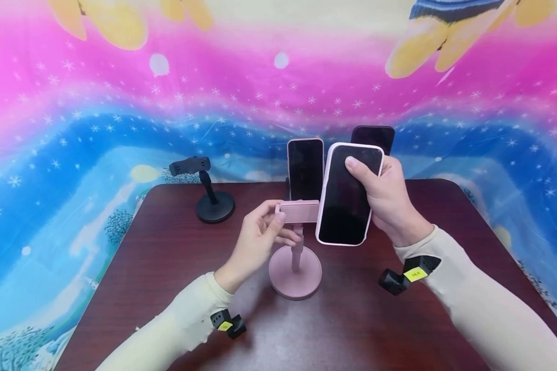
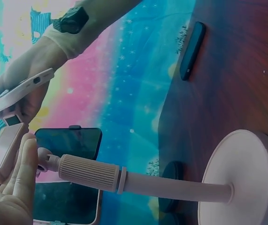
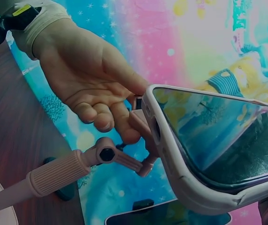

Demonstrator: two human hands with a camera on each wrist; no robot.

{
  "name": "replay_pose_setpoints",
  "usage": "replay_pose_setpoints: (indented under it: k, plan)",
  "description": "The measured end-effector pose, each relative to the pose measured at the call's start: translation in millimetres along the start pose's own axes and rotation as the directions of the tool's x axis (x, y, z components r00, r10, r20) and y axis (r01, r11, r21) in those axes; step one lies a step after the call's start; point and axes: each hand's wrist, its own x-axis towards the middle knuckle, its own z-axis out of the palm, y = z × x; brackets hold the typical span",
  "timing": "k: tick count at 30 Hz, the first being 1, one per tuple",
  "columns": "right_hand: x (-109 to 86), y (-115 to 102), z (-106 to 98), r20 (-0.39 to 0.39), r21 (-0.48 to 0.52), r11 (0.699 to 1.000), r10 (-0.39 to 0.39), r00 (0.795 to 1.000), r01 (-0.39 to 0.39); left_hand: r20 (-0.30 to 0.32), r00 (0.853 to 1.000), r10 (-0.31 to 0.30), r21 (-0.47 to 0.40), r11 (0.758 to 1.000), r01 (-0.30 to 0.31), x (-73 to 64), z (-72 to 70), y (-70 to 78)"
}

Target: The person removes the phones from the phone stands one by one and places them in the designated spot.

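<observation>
My right hand [image 1: 394, 201] grips a phone [image 1: 345, 206] in a white case, thumb on its dark screen, fingers behind it. The phone is tilted slightly, just right of the clamp head [image 1: 301, 212] of a pink phone stand [image 1: 295, 281]. My left hand [image 1: 252, 237] pinches the clamp's left end between thumb and fingers. In the left wrist view the stand's ribbed neck [image 2: 89, 172] joins a round base [image 2: 239, 183]. The right wrist view shows the phone's lower corner [image 3: 185, 187] close to the clamp; whether they touch I cannot tell.
A black phone holder [image 1: 215, 206] without a phone stands at the back left of the dark wooden table [image 1: 167, 288]. Behind the pink stand, a phone in a pink-edged case [image 1: 306, 167] stands upright. Another dark phone [image 1: 373, 138] is partly hidden behind the held one.
</observation>
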Motion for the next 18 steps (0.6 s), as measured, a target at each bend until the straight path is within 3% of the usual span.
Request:
replay_pose_setpoints:
  k: [10, 18]
  plan:
    - [-5.7, 4, -10, 0.058, -0.037, 0.997, 0.062, 0.996, -0.06, -0.057, 0.998, -0.038, -0.057, 0.998, 0.035, -1.6, 0.7, 0.7]
    - [-8.6, 8, -16, 0.053, -0.04, 0.997, 0.066, 0.996, -0.064, -0.103, 0.993, -0.061, -0.114, 0.992, 0.049, -3.7, 5.1, 1.7]
